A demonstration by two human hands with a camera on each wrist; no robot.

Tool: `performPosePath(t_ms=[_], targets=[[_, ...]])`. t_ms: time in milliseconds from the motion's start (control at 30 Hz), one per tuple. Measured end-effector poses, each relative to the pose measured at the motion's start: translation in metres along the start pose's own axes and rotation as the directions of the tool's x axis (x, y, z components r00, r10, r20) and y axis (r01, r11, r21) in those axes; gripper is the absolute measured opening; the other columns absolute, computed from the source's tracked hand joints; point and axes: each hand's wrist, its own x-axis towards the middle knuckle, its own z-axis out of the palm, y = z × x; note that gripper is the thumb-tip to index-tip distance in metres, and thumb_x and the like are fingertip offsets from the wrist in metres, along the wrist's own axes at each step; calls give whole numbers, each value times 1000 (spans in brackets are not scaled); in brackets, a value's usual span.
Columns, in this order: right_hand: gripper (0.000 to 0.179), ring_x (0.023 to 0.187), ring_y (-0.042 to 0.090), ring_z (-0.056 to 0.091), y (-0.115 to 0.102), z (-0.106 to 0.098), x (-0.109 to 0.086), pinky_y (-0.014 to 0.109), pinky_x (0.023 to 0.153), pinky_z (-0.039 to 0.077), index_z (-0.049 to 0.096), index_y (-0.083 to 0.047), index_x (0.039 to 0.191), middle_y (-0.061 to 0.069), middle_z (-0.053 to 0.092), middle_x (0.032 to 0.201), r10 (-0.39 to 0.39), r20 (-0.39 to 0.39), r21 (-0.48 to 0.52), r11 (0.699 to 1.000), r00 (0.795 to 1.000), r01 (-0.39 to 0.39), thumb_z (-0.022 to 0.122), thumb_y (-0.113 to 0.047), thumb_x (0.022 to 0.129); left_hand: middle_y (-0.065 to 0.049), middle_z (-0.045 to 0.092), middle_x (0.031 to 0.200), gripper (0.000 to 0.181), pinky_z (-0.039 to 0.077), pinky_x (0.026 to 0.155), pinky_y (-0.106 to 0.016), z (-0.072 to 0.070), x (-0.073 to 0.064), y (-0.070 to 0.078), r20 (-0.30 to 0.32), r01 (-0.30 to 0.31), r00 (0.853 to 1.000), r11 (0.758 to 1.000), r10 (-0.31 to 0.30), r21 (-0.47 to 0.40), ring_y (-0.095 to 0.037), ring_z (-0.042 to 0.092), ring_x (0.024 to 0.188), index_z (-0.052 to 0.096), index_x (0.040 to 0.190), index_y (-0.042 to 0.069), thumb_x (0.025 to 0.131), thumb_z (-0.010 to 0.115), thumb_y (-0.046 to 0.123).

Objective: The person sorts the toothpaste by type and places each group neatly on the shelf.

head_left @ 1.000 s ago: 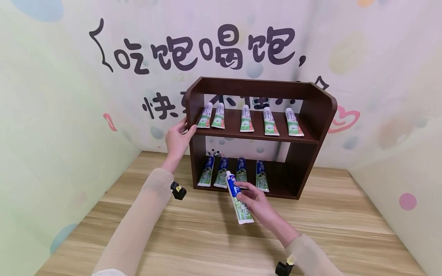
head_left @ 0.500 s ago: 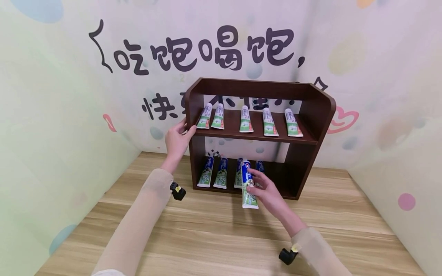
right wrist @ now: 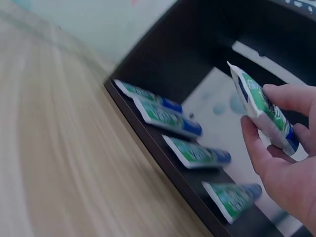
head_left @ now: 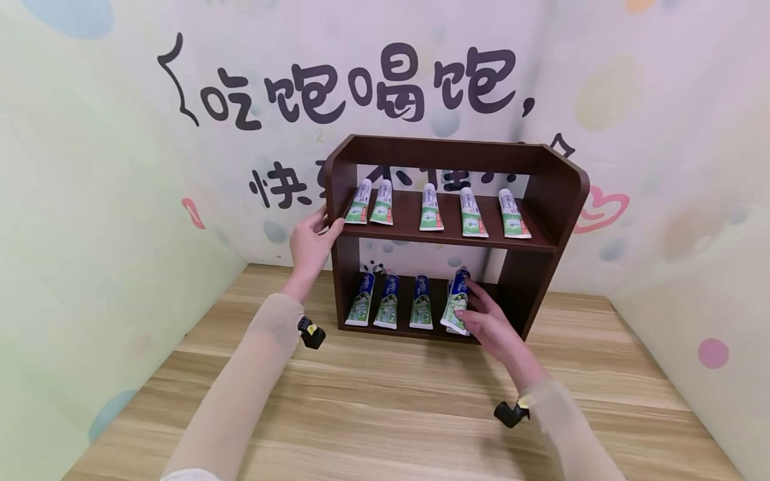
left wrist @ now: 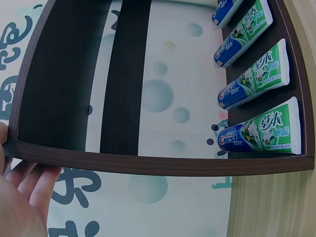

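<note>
My right hand pinches a blue, green and white toothpaste tube between thumb and fingers at the lower shelf's right part. The tube is tilted, cap end up, and partly covers another toothpaste tube behind it. In the right wrist view the held tube is raised off the board. My left hand grips the left side panel of the dark brown two-tier shelf, thumb at its front edge. The left wrist view has the fingers of that hand against the panel.
Several matching tubes lie on the lower shelf, left of the held one. White and green tubes are spaced along the upper shelf. The shelf stands on a wood-grain table, before a printed wall.
My right hand has carried the toothpaste tube rightward and forward, from in front of the shelf to over the rightmost lower tube. My left hand stays on the side panel.
</note>
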Motion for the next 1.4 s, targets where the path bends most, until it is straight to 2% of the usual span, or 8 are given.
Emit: performPosePath(t_ms=[133,367,467,733,867,967,1133,1400], targets=[[85,111,4,52,0,-16,6,16,87,52,9,-23,160,18,14,164,-1,-30,-92,996,1000,-2,55,5,95,-13,68,128,50,57,95,-37,0,0,1,4,3,1000,1000,-3,1,-23,67,117,61,136,17,89,72,30],[81,96,0,59,3,-35,17,15,82,52,21,-26,159,15,50,135,-25,-166,-243,970,986,-17,62,-2,94,-12,68,128,50,58,95,-38,-1,-1,2,2,5,1000,1000,-5,11,-23,67,117,61,136,18,89,72,31],[81,90,1,57,6,-41,21,17,75,50,23,-29,158,8,53,126,-32,-213,-282,959,977,-30,64,-3,93,-13,68,128,50,58,95,-38,-1,-1,2,0,4,1000,1000,-4,10,-23,67,117,62,136,17,89,72,30],[80,85,-1,52,16,-51,24,21,65,44,17,-35,159,19,36,154,-22,-254,-317,946,967,-62,57,-4,97,-14,67,129,50,58,95,-38,-1,-1,4,1,3,1000,1000,-3,12,-24,67,117,61,137,16,90,71,29],[76,82,-3,54,22,-53,26,18,62,44,21,-25,159,26,39,151,-74,-282,-337,941,957,-26,56,-1,96,-14,67,128,50,58,94,-38,0,0,3,1,2,1000,1000,-2,8,-24,67,117,61,136,15,90,71,29],[69,94,3,57,27,-53,27,13,66,46,29,-15,156,30,46,144,-134,-312,-411,912,940,-7,57,0,95,-14,68,127,49,58,94,-38,0,0,3,-3,2,1000,1000,-2,9,-24,68,116,61,136,16,89,72,29],[59,122,31,55,32,-52,27,11,74,45,39,-7,150,33,52,137,-190,-336,-554,832,922,-31,58,-1,95,-14,67,128,49,58,95,-38,0,-1,3,-6,0,1000,1000,0,12,-24,68,116,62,136,16,89,72,30],[47,118,36,55,37,-53,23,22,79,47,48,-1,142,32,55,132,-230,-319,-671,740,919,-48,56,-4,96,-14,69,125,49,58,94,-39,-1,-1,1,-9,-4,1000,1000,4,2,-24,69,114,62,135,16,89,72,29]])
